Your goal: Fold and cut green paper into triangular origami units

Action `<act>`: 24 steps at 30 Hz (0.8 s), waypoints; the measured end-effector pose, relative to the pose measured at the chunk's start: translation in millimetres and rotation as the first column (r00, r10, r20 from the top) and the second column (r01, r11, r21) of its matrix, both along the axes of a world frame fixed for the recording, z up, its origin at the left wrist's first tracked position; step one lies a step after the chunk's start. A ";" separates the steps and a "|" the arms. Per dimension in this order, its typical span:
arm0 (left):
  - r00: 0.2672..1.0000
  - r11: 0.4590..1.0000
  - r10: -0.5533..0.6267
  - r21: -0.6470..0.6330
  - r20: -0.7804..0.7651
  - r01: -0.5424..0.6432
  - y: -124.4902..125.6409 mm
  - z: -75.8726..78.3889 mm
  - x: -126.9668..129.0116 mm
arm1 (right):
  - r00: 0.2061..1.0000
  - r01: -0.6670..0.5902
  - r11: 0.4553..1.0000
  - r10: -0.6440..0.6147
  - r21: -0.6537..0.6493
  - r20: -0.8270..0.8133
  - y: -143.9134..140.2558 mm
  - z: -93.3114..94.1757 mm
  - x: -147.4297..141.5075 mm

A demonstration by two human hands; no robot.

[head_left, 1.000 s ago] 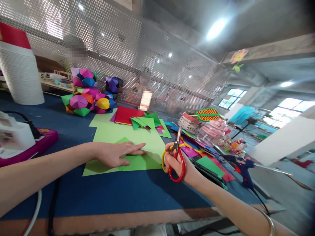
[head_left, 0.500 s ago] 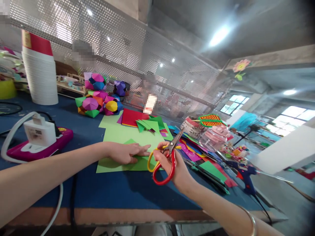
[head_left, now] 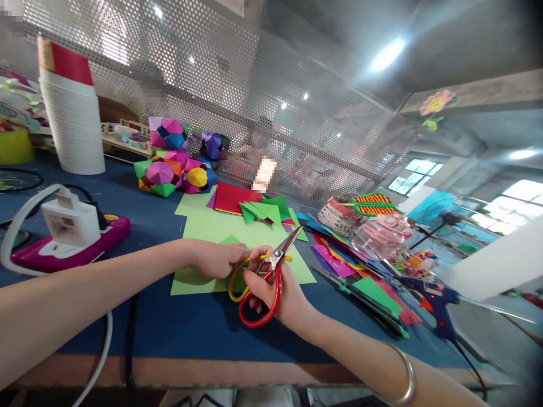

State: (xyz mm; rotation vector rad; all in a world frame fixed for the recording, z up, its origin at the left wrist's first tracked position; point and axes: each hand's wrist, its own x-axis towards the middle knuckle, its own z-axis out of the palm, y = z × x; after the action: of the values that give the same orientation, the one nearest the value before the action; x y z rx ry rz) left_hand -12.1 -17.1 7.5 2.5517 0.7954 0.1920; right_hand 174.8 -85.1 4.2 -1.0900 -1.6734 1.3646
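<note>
My right hand [head_left: 282,297] is closed on a pair of scissors [head_left: 258,323] with a red handle loop, blades pointing up and away. A yellow loop [head_left: 232,288] shows beside the red one; I cannot tell whether it belongs to the scissors. My left hand [head_left: 216,260] lies palm down on folded green paper, fingers stretched out, tips partly hidden behind the right hand and yellow loop. Under both hands are light green sheets [head_left: 199,223] on the blue table. Green paper pieces [head_left: 265,212] and a red paper stack [head_left: 229,198] lie just beyond.
A purple power strip [head_left: 116,229] with a white plug and a tall cup stack [head_left: 76,130] stand left. Paper balls [head_left: 161,172] sit behind. At right are a black-and-green cutter-like tool [head_left: 365,299], coloured papers, a clear jar [head_left: 379,237] and a glue gun [head_left: 441,302].
My right hand has moved left with the scissors, close against my left hand. My left hand stays on the green paper, its fingertips now more covered. The view has shifted slightly.
</note>
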 end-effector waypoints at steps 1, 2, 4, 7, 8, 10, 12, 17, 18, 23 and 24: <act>1.000 1.000 -0.007 -0.005 -0.001 0.007 0.0 -0.3 -0.1 | 1.000 -0.006 1.000 0.006 0.003 0.005 1.4 0.1 2.5; 1.000 1.000 -0.021 -0.015 -0.003 0.021 0.1 -0.5 -0.2 | 1.000 -0.014 1.000 0.014 0.009 0.011 2.9 0.0 5.2; 0.998 0.998 -0.057 -0.032 0.003 0.057 0.4 -0.8 -0.3 | 0.999 -0.036 0.999 0.035 0.034 0.021 6.0 -0.4 11.9; 0.996 0.995 -0.092 -0.046 -0.011 0.092 0.8 0.0 -0.4 | 0.998 -0.043 0.997 0.040 0.059 0.050 9.3 0.2 25.2; 0.995 0.994 -0.092 -0.054 -0.031 0.090 0.7 0.5 -0.5 | 0.998 -0.035 0.998 0.031 0.058 0.061 9.8 1.0 30.6; 0.994 0.995 -0.078 -0.075 -0.078 0.073 0.0 1.8 -0.7 | 0.996 -0.003 0.999 -0.002 0.054 0.085 10.0 2.9 42.7; 0.991 0.993 -0.074 -0.096 -0.108 0.064 -1.2 3.6 -0.7 | 0.993 0.033 0.998 -0.040 0.056 0.114 9.5 5.0 55.9; 0.988 0.985 -0.125 -0.132 -0.091 0.113 -5.2 9.2 0.5 | 0.978 0.106 0.991 -0.119 0.079 0.172 8.6 11.0 86.4; 0.988 0.984 -0.127 -0.141 -0.088 0.113 -5.8 10.1 0.8 | 0.975 0.116 0.990 -0.130 0.083 0.181 8.5 12.3 91.4; 0.990 0.981 -0.115 -0.165 -0.085 0.100 -6.9 11.9 1.3 | 0.949 0.172 0.979 -0.194 0.104 0.250 7.5 17.2 109.8; 0.990 0.982 -0.114 -0.164 -0.088 0.098 -7.0 11.8 1.3 | 0.943 0.179 0.977 -0.203 0.112 0.263 7.3 17.7 112.4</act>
State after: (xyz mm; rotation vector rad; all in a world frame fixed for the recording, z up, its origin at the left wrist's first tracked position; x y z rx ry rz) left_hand -10.8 -24.1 19.3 2.4580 0.6786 -0.0296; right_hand 287.2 -77.8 21.9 -1.4005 -1.7486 1.0451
